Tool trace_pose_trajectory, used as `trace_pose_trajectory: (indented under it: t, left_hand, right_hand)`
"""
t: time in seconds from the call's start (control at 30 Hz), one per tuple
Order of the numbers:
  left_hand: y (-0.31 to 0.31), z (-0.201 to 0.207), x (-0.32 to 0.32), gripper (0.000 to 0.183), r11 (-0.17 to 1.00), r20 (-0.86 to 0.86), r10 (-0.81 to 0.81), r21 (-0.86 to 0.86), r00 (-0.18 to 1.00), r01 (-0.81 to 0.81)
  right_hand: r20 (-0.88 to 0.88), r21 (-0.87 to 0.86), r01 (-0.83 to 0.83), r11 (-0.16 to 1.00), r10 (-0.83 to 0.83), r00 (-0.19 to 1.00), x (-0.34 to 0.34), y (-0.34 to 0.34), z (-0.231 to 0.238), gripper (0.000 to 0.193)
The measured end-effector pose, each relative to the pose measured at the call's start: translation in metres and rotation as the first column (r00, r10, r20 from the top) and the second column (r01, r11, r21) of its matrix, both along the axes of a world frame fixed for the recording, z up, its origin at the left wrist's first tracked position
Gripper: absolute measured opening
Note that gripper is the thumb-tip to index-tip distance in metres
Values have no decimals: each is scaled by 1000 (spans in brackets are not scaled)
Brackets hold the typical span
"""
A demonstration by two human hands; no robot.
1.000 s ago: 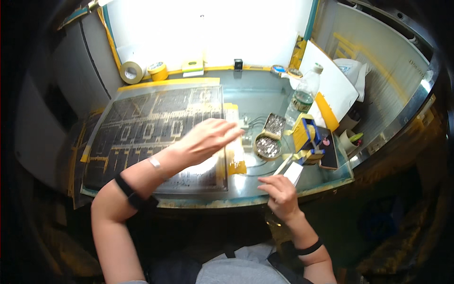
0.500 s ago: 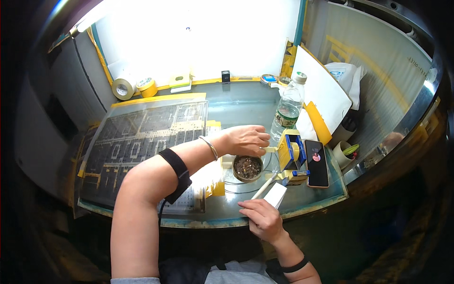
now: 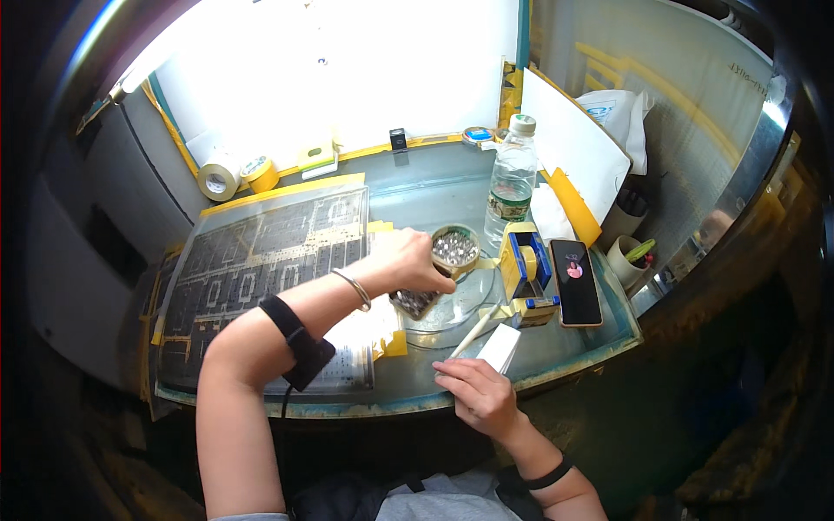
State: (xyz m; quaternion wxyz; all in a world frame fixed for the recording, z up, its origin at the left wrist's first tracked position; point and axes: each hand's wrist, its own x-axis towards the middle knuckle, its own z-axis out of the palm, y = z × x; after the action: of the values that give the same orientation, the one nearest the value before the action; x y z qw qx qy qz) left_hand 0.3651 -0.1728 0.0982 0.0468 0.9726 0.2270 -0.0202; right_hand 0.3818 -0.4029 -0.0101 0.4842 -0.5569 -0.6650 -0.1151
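Note:
My left hand [image 3: 417, 265] is closed on the rim of a round tub [image 3: 415, 304] of dark bits, which it holds tilted; the hand covers part of it. Just beyond my fingertips a second round tub [image 3: 456, 247] shows, filled with small silvery pieces. Near the table's front edge, my right hand [image 3: 480, 395] is curled around the near end of a white folded paper [image 3: 501, 349]. A thin white stick [image 3: 474, 335] slants beside that paper, its lower end close to my fingertips. My right thumb is hidden.
A tape dispenser [image 3: 526, 265], a phone [image 3: 576, 282] and a water bottle [image 3: 511, 182] stand on the right. A dark patterned film sheet [image 3: 269, 260] covers the left of the glass table. Tape rolls [image 3: 219, 178] sit at the back left.
My left hand has moved left with the tub of dark bits, uncovering the tub of silvery pieces. The view has shifted slightly; my right hand stays at the paper.

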Motion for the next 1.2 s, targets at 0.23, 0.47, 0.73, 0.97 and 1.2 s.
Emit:
trace_pose_trajectory:
  t: [0.23, 0.47, 0.73, 0.97, 1.2]
  left_hand:
    - [-26, -29, 4, 65, 983, 225, -133, 151, 965, 101]
    - [-83, -29, -37, 37, 897, 93, -393, -180, 915, 403]
    - [-99, -28, -110, 27, 828, 416, -216, -401, 883, 391]
    - [-110, -44, -217, 27, 796, 630, -311, -236, 711, 557]
    - [-62, -76, -237, 42, 999, 656, 7, 22, 755, -28]
  right_hand:
    - [27, 43, 36, 998, -37, 999, -1, -1, -4, 30]
    - [11, 306, 39, 951, -44, 999, 4, -6, -28, 27]
    - [-263, 196, 226, 954, -170, 950, -19, 1, -16, 44]
    - [-206, 4, -51, 999, 51, 977, -66, 25, 10, 22]
    - [-701, -218, -95, 971, -88, 708, -55, 50, 13, 20]
